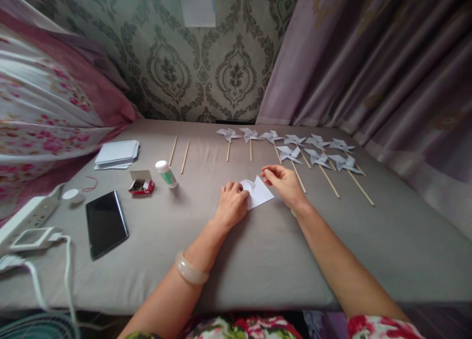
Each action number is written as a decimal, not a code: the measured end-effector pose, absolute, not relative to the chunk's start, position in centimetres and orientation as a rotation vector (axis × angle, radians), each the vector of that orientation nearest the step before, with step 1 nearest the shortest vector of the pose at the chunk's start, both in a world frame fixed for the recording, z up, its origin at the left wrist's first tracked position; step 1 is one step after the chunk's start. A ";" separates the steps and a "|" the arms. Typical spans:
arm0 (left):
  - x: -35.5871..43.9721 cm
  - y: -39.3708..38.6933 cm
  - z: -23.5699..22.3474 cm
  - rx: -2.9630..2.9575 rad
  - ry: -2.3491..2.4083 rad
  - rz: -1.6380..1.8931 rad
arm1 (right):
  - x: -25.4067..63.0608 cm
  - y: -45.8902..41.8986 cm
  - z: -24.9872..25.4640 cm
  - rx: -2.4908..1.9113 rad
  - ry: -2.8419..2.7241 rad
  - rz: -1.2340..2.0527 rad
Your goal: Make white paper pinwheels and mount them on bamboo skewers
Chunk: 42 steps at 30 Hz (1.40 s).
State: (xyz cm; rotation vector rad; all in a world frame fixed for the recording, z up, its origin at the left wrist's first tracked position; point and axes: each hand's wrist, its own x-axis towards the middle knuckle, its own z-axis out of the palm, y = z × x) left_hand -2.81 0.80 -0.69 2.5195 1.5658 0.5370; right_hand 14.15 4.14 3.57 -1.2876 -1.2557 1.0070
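Observation:
A white square of paper (260,193) lies on the grey table (258,250), one corner curled up. My left hand (231,204) rests curled on the paper's left edge and presses it down. My right hand (283,181) pinches the paper's upper right corner with fingers together. A pale bangle sits on my left wrist. Behind the hands lie several finished white paper pinwheels (291,153) on wooden sticks. Two bare wooden sticks (185,157) lie further left.
A glue stick (166,174) lies beside a small red box of pins (141,183). A stack of white paper (117,154) sits at the far left. A black phone (106,223), a power strip (27,216) and a white cable lie near the left edge. Purple curtains hang at the right.

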 end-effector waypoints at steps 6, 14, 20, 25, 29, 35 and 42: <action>-2.7 0.9 -0.7 2.541 1.557 0.521 | 15.3 2.2 -0.2 -1.388 -1.410 0.910; -2.6 0.8 -0.7 2.579 1.583 0.518 | 15.4 1.4 -1.5 -1.441 -1.844 0.474; -2.6 0.8 -0.5 2.574 1.583 0.502 | 15.1 1.0 -1.5 -1.454 -2.116 0.264; -2.6 0.8 -0.6 2.568 1.577 0.507 | 14.8 0.7 -1.2 -1.490 -2.251 0.167; -2.6 0.8 -0.7 2.566 1.578 0.515 | 14.7 0.6 -1.0 -1.504 -2.282 0.155; -2.6 0.8 -0.7 2.553 1.578 0.523 | 14.5 0.5 -0.7 -1.531 -2.307 0.141; -2.5 0.7 -0.3 2.542 1.584 0.497 | 14.1 0.4 -0.1 -1.630 -2.395 0.085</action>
